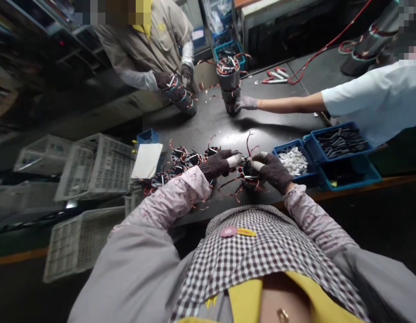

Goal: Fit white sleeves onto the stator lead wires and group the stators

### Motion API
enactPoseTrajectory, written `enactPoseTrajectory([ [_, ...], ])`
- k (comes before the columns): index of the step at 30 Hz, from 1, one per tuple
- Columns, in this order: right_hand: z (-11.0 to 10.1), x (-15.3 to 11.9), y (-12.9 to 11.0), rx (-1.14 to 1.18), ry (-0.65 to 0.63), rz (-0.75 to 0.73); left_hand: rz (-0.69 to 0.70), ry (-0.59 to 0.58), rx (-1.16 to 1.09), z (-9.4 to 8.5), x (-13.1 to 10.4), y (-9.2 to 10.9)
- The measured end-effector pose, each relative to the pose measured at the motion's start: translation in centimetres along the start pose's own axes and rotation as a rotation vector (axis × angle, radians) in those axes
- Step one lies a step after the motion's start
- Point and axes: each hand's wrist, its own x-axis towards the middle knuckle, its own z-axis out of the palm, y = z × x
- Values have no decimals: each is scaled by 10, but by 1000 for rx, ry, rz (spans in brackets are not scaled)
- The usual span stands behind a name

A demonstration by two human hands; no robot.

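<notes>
A motor stator (250,178) with loose reddish wires stands on the dark table close in front of me. My left hand (218,165), in a dark glove with pale finger covers, has its fingertips pinched at wires on the stator's upper rim. From the other side, my right hand (273,171), gloved alike, is closed on wires at the same rim. What exactly lies between the fingertips is too small to make out. Several more stators (179,169) with orange, white and black wires are grouped to the left, partly hidden behind my left hand and sleeve.
Blue bins hold white pieces (293,161) and black sleeves (342,141) at right. Across the table (208,123), one co-worker's gloved hands hold stacked stators (181,96); another's hand (246,103) touches a stator stack (228,80). Grey crates (96,166) stand left.
</notes>
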Motion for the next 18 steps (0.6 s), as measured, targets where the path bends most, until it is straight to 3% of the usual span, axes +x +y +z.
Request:
enactPoseTrajectory([
  [4, -11, -19, -18, 146, -144, -100, -1, -56, -162, 5, 5, -12],
  [10, -4, -21, -40, -99, -120, -318, -25, -114, -264, 26, 27, -35],
  [14, -10, -20, -28, -123, -92, -293, -37, -216, -219, 28, 38, -30],
  [16, -24, -17, -13, -91, -20, -257, 10, -154, -223, 24, 44, -26],
  [18, -45, -11, 7, -165, 169, -195, 93, 85, -224, 18, 52, -27],
])
